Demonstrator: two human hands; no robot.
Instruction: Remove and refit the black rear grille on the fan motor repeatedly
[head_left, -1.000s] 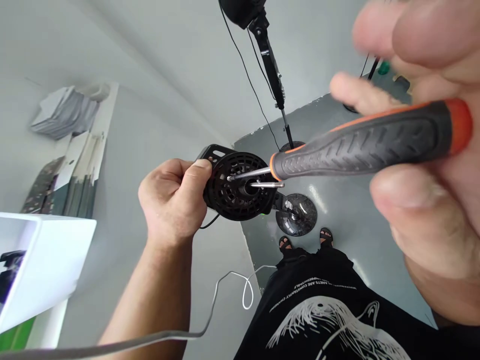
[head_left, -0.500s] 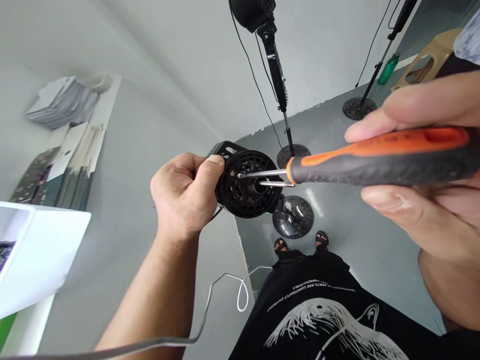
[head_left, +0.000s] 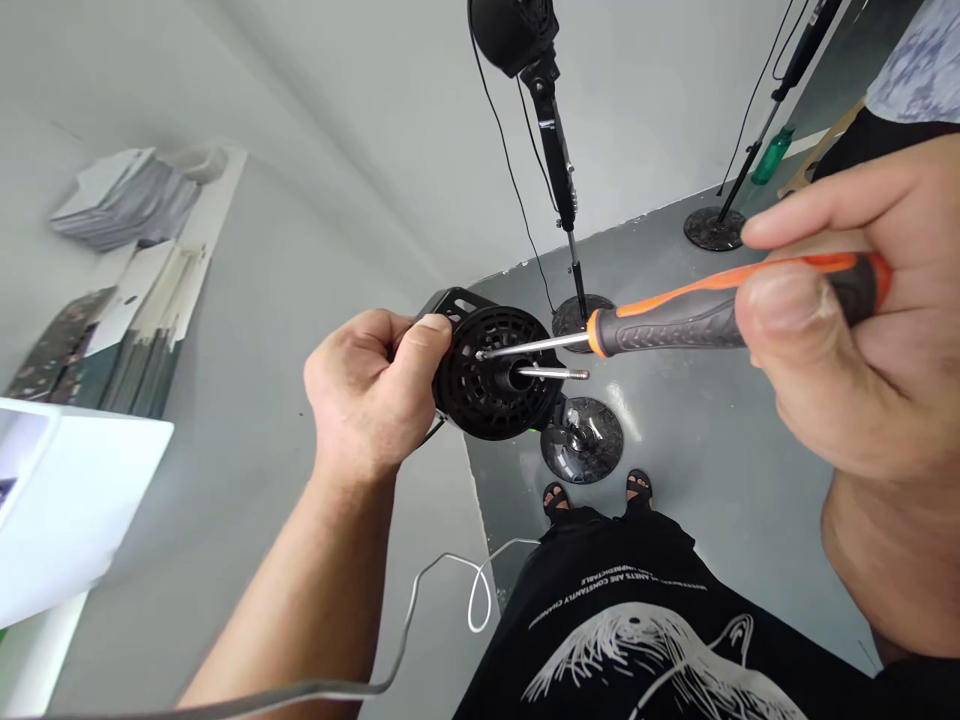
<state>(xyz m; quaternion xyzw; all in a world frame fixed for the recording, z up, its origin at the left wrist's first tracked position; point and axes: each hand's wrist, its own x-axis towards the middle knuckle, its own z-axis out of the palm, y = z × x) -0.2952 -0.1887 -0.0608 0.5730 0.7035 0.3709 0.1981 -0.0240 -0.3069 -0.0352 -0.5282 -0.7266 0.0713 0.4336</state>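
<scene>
My left hand [head_left: 371, 385] grips the rim of a round black slotted fan motor housing [head_left: 491, 415], its thumb on the near face. From the housing's centre a metal shaft [head_left: 559, 373] with a threaded end sticks out to the right. My right hand [head_left: 847, 310] holds a screwdriver [head_left: 675, 320] with an orange and dark grey handle, thumb and fingers around the rear of the grip. The screwdriver's tip touches the housing face left of the shaft, at a small screw-like spot too small to make out.
Behind stands a black fan on a pole [head_left: 556, 150]; another stand's round base [head_left: 712, 229] and a green bottle [head_left: 772, 155] are farther right. A glossy base [head_left: 582, 440] lies below the housing. A person's patterned shirt [head_left: 919, 70] shows top right. A white cable [head_left: 409, 620] hangs in front.
My right hand has shifted its grip on the screwdriver, with the index finger raised off the handle and the thumb now over it. The person at top right shows more.
</scene>
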